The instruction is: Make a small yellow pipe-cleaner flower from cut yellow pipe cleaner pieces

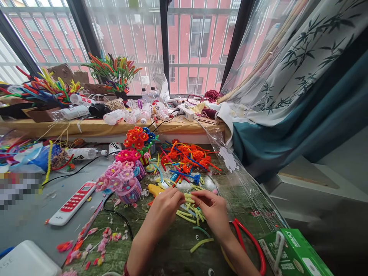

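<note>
My left hand [166, 207] and my right hand [212, 211] meet over the middle of the table, fingertips pinched. Between them runs a short pale yellow pipe cleaner [188, 197], gripped at both ends. More yellow pipe cleaner pieces [186, 217] lie loose beneath the hands, and one cut piece [201, 244] rests nearer to me. Just left of my left hand is a yellow glue gun [154, 189], partly hidden by that hand. Red-handled scissors [257, 247] lie beside my right forearm, their blades hidden.
Pink pipe-cleaner flowers [116, 174] stand in a striped pot [129, 191] at the left. Behind are orange flowers [137, 137] and loose orange pieces [198, 155]. A white remote [73, 203] lies left; a green box [293, 253] sits front right. Bottles [115, 117] line the sill.
</note>
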A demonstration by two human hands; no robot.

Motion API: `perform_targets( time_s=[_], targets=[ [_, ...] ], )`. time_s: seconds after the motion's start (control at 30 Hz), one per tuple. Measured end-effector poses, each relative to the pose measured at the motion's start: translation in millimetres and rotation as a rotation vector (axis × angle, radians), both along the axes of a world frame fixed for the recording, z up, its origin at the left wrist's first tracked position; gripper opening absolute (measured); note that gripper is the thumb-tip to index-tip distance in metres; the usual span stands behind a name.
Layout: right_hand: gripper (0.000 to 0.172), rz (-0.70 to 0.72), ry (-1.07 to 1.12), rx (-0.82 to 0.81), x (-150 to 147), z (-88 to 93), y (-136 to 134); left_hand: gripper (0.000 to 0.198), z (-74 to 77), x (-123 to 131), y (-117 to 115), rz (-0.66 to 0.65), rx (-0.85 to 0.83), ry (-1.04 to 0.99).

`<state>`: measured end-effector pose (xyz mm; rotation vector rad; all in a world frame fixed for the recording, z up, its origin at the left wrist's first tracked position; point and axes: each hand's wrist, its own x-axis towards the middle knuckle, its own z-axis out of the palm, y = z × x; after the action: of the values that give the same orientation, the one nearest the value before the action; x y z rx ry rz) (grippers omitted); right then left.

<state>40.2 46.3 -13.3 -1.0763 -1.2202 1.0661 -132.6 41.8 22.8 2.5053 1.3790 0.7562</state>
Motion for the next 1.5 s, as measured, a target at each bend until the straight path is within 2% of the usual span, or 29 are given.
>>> perform_targets(
  time_s=[0.2,0.5,0.87,1.07,1.17,1.27,1.37,1.5],
  targets=[
    [0.016,0.025,0.003,0.022,1,1.5,0,0.015,-4.3,1,0,0.011,0.064,0.025],
    [0.025,0.109,0.124,-0.086,4,3.3,3,0.01,-4.3,2,-1,-0.001,0.082,-0.064],
    [0.026,0.162,-0.034,0.0,10,6.5,2,0.022,-5.1,4,-2,0.005,0.064,-0.076],
    [0.021,0.11,-0.173,0.041,10,4.6,2,0.02,-3.7,7,-3,0.028,0.012,-0.041],
    [0.021,0.075,-0.159,0.028,10,0.5,2,0.016,-1.3,6,-4,0.063,-0.017,-0.024],
    [0.024,-0.039,-0.097,-0.011,12,-1.2,5,0.013,1.0,3,-4,0.112,-0.045,0.008],
    [0.028,-0.126,0.037,-0.066,15,0.4,8,0.011,-0.7,5,-5,0.042,-0.098,0.087],
    [0.033,-0.115,0.187,-0.136,17,2.4,10,0.018,-7.7,15,-7,-0.062,-0.143,0.193]
  ],
)
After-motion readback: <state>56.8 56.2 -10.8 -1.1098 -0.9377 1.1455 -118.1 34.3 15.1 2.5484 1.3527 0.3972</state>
